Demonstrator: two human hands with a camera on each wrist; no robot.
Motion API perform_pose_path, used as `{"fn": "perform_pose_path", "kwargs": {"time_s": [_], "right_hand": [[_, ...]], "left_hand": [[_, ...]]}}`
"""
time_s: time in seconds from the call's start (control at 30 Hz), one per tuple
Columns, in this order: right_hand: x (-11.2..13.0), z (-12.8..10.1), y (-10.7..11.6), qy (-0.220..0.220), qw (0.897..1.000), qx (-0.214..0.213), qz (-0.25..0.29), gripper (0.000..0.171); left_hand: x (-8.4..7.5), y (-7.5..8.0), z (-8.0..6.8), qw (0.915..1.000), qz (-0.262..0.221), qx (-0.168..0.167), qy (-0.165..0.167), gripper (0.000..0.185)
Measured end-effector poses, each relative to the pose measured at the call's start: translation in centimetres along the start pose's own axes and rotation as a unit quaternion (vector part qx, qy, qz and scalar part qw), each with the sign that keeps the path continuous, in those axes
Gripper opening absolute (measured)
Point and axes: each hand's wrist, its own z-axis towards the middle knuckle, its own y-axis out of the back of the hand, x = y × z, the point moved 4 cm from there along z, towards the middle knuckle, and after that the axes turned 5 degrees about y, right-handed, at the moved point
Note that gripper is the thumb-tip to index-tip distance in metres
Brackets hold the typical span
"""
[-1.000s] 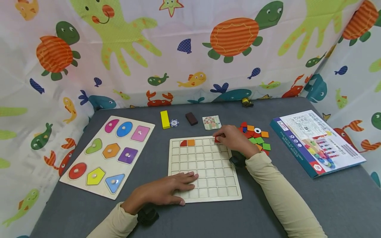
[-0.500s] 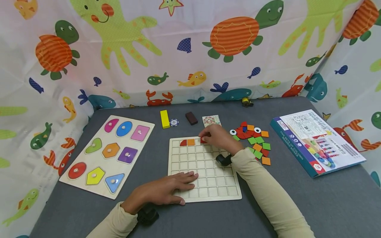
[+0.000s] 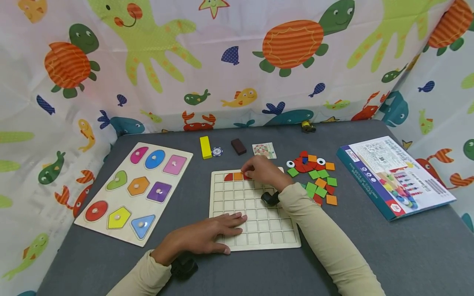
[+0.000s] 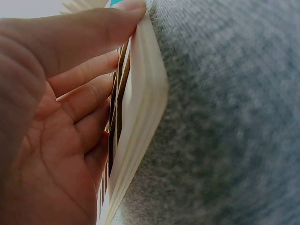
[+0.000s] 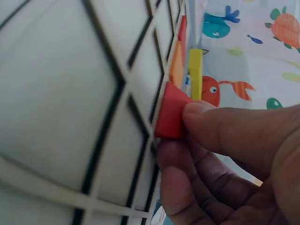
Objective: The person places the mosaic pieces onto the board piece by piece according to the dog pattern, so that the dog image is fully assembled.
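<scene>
A wooden grid board (image 3: 259, 227) lies in the middle of the table. Its top row holds a red quarter-round tile (image 3: 229, 177) and an orange square tile (image 3: 237, 176) side by side. My right hand (image 3: 264, 170) pinches a red tile (image 5: 172, 112) between thumb and fingers, at the cell just right of the orange one. In the right wrist view this tile has a slanted or curved edge and touches the board. My left hand (image 3: 211, 234) rests on the board's lower left with fingers spread, the thumb at its near edge (image 4: 140, 89).
Loose red, orange and green tiles (image 3: 311, 188) lie right of the board. A shape puzzle board (image 3: 122, 164) is at left, a box (image 3: 396, 176) at right. Behind stand a yellow block (image 3: 205, 147), a poker chip (image 3: 217, 151), a dark brown block (image 3: 238, 146) and a picture card (image 3: 264, 150).
My right hand has slid left along the top row with the red tile, from the right corner to beside the orange tile. The left hand stays in place.
</scene>
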Motion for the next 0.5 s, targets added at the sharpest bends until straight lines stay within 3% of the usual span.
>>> {"fn": "perform_pose_path", "kwargs": {"time_s": [0.23, 0.5], "right_hand": [[-0.2, 0.0, -0.3, -0.018, 1.000, -0.009, -0.022, 0.018], [-0.3, -1.2, 1.0, -0.010, 1.000, -0.007, 0.021, 0.020]], "left_hand": [[0.0, -0.1, 0.1, 1.0000, -0.001, 0.002, 0.001, 0.061], [0.0, 0.0, 0.1, 1.0000, 0.005, -0.001, 0.000, 0.061]]}}
